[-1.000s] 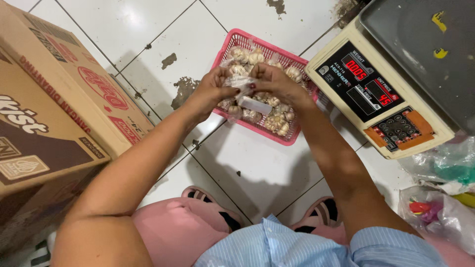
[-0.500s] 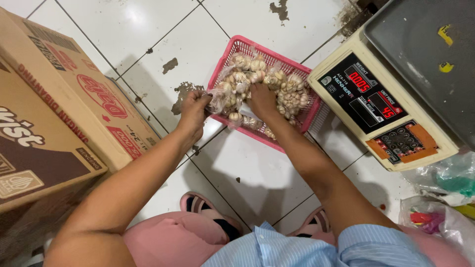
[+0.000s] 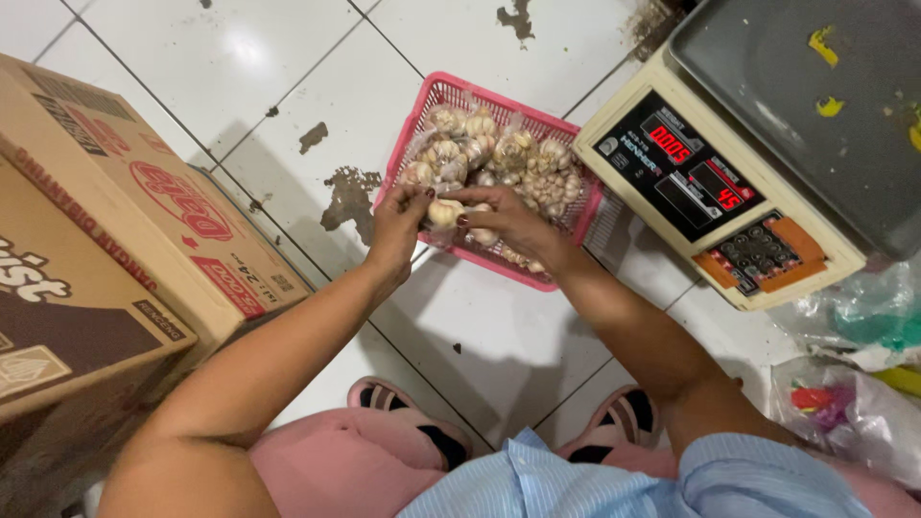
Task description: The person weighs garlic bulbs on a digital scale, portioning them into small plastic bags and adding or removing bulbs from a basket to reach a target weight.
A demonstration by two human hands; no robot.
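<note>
Crouching over the white tiled floor (image 3: 288,58), the person has both hands down at the near edge of a pink plastic lattice basket (image 3: 436,96) heaped with small clear bags of pale garlic bulbs (image 3: 499,153). The left hand (image 3: 401,223) and the right hand (image 3: 513,223) meet over one small clear bag of garlic (image 3: 444,212), which sits at the basket's near rim, just above the other bags. The grip of each hand is pinched onto that bag: the left fingers (image 3: 418,196) close on its left side, while the right fingers (image 3: 477,198) close on its top and right side. Dark red polish shows on the nails.

The basket rests on the floor, touching or almost touching the front corner of a cream electronic weighing scale (image 3: 748,278), which has a grey metal pan (image 3: 815,125), red lit digits on a black display and an orange keypad. To the left stands a large brown cardboard box (image 3: 115,240) with red printing, well apart from the basket. Crumpled clear and green plastic bags (image 3: 854,393) lie on the floor at the right, below the scale. Nearest the camera are the person's pink trousers (image 3: 326,470), a striped light blue shirt (image 3: 614,484) and pink slip-on sandals (image 3: 384,395) planted on the tiles, which carry several dark chipped patches (image 3: 347,192).
</note>
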